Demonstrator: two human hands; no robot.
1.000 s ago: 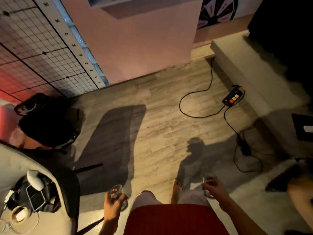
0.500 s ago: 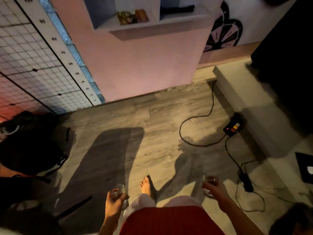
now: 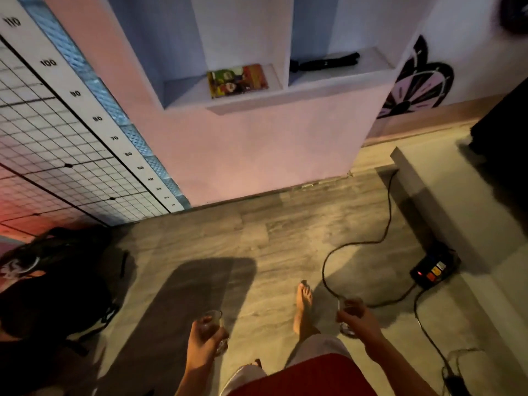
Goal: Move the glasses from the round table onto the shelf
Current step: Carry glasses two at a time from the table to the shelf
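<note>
I hold a clear drinking glass in each hand, low in the head view. My left hand (image 3: pixel 204 340) is wrapped around one small glass (image 3: pixel 213 318) at bottom centre. My right hand (image 3: pixel 361 321) grips a second glass (image 3: pixel 350 305) to the right. Ahead and above, the pale shelf (image 3: pixel 245 102) is set into the pink wall, with two compartments. The round table is out of view.
A colourful book (image 3: pixel 238 80) lies in the left compartment, and a black object (image 3: pixel 324 63) in the right one. A black cable (image 3: pixel 383 238) and power strip (image 3: pixel 433 271) lie on the wooden floor at right. A black bag (image 3: pixel 57 281) sits left. A raised step (image 3: pixel 445 201) runs along the right.
I have walked forward toward the wall and my view has tilted up, so the shelf compartments now show fully. Both hands kept their glasses.
</note>
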